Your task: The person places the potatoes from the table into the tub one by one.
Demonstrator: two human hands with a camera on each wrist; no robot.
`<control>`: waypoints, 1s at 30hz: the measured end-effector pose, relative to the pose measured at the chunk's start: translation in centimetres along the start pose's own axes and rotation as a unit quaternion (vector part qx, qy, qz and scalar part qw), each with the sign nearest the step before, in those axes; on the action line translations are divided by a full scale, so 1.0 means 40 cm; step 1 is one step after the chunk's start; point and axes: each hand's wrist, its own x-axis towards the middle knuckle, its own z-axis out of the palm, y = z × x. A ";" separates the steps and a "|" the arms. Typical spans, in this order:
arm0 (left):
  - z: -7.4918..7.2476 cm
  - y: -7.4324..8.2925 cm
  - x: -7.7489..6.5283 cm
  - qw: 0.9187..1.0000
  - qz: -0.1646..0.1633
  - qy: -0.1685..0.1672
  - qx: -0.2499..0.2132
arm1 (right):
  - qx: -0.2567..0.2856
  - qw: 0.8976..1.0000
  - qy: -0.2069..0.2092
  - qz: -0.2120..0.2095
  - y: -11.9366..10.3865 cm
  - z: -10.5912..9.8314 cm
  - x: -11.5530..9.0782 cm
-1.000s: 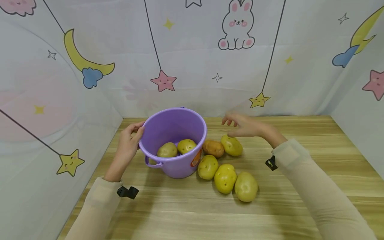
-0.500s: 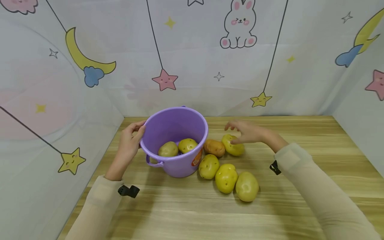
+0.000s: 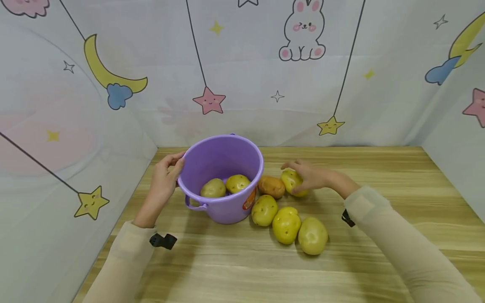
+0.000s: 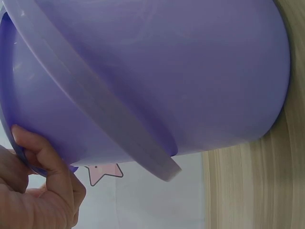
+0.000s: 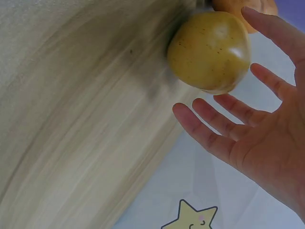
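A purple bucket (image 3: 223, 210) stands slightly tilted on the table with two potatoes inside, a dull one (image 3: 213, 188) and a yellower one (image 3: 237, 184). My left hand (image 3: 162, 181) grips its rim at the left, thumb and fingers pinching the edge. Over the far yellow potato (image 3: 289, 179) hovers my right hand (image 3: 312, 174), fingers spread and loosely bent; the right wrist view shows that potato (image 5: 209, 52) close to the fingertips, not gripped. A brown potato (image 3: 271, 187) lies between it and the bucket.
Three more potatoes lie in front: one by the bucket (image 3: 264, 210), a bright yellow one (image 3: 286, 225) and a pale one (image 3: 313, 236). A white cloth backdrop (image 3: 242, 122) printed with cartoons borders the wood-grain table (image 3: 227, 269) at the back and sides.
My right hand has come down and closer around the far yellow potato. The left hand keeps its grip on the bucket, and the potatoes stay where they were.
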 end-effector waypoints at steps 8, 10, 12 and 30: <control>-0.001 0.000 -0.003 1.000 -0.003 0.002 0.010 | 0.004 1.000 0.009 -0.013 0.006 0.024 0.007; -0.001 0.000 -0.004 1.000 -0.001 0.001 0.014 | 0.006 1.000 0.009 -0.015 0.007 0.027 0.009; 0.000 0.000 -0.004 1.000 0.000 0.002 0.015 | 0.009 1.000 0.008 -0.013 0.009 0.030 0.010; 0.001 -0.008 0.005 1.000 0.005 0.005 0.017 | 0.006 0.999 0.035 -0.024 0.021 0.037 0.010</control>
